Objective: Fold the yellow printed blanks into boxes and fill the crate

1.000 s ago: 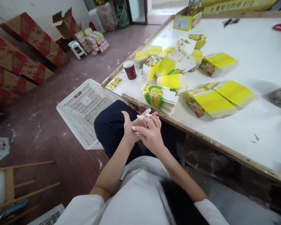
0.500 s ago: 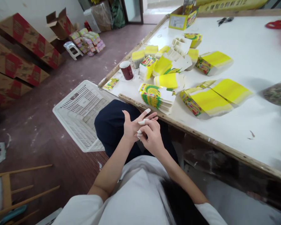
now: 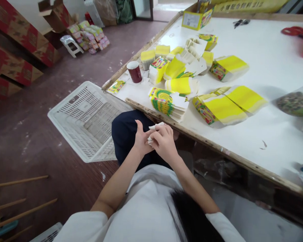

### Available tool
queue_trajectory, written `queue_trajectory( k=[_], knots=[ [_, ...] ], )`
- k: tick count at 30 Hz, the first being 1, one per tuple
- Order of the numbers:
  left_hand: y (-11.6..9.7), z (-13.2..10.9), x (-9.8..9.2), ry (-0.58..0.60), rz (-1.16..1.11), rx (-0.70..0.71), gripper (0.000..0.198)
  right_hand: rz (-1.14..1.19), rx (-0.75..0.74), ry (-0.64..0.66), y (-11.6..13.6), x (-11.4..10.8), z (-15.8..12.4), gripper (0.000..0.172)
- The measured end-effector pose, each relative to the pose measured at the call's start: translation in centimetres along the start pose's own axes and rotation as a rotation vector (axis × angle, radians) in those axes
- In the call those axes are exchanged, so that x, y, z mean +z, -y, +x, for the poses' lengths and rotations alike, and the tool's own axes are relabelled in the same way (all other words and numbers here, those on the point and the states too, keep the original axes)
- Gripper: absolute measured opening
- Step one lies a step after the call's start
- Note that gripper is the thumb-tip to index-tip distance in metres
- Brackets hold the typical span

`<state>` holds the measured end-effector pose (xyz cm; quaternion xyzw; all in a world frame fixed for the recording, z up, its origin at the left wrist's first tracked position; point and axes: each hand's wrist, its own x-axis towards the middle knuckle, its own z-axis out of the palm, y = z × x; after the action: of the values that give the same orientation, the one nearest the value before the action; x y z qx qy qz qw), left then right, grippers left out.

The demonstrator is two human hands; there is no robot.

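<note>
Over my lap, my left hand is held palm up with its thumb sticking up and its fingers stretched out, partly hidden behind the other hand. My right hand lies across those fingers, its own fingers bent and drawn together against the left palm. White coverings like tape or finger cots show on fingertips. Another small white piece shows at the tips of my right thumb and finger; whether they pinch something loose cannot be made out. Nearest on the table is a stack of flat yellow-green printed cartons.
The white table has a wooden edge. On it are a dark red mug, more yellow cartons, red-handled scissors and a clear bag. A white plastic basket stands at my left; brown-red boxes lie beyond.
My right hand has shifted further over my left fingers, hiding more of them. The view has turned slightly, and my knee appears further right.
</note>
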<state>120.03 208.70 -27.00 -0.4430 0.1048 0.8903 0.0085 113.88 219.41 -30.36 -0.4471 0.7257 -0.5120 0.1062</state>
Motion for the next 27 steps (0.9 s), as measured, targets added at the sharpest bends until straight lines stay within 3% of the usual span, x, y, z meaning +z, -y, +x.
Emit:
queue_trajectory(
  k=[4, 12, 21, 24, 27],
  knots=[
    [0.1, 0.0, 0.1, 0.012, -0.012, -0.04, 0.103, -0.023, -0.038, 0.073, -0.3, -0.4, 0.1, 0.006],
    [0.0, -0.2, 0.8, -0.036, -0.046, -0.062, 0.1, -0.011, 0.072, -0.089, -0.2, 0.4, 0.7, 0.009],
    [0.0, 0.5, 0.2, 0.164, 0.015, -0.013, 0.108, 0.159, 0.216, -0.196, -2.7, -1.2, -0.3, 0.022],
    [-0.2, 0.8, 0.1, 0.126, 0.069, 0.007, 0.105, 0.175, 0.22, -0.173, -3.2, -0.9, -1.0, 0.028],
    [-1.1, 0.7, -0.4, -0.013, 0.232, 0.142, 0.082, 0.186, 0.234, -0.166, -4.0, -1.0, -1.8, 0.021]
  ],
)
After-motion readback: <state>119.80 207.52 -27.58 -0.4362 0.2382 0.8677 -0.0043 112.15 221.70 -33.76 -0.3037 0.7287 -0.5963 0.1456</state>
